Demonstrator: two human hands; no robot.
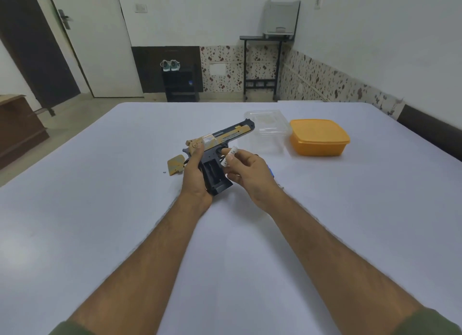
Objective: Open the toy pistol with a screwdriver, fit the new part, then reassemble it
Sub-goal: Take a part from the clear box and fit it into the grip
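Orange box point(319, 137), clear tub point(267, 129), tan panel point(175, 164)

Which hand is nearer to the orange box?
Right. The right hand, pinching a small white part, is closer to the orange box; the left hand grips the toy pistol farther away.

an orange lidded box point(318, 137) sits on the white desk point(100, 209), touching a clear plastic container point(267, 124) to its left. beyond the desk: a white door point(95, 42), a pair of shoes point(170, 65) on a dark shelf point(181, 84) (against the wall), and a grey printer point(281, 19) on a stand.
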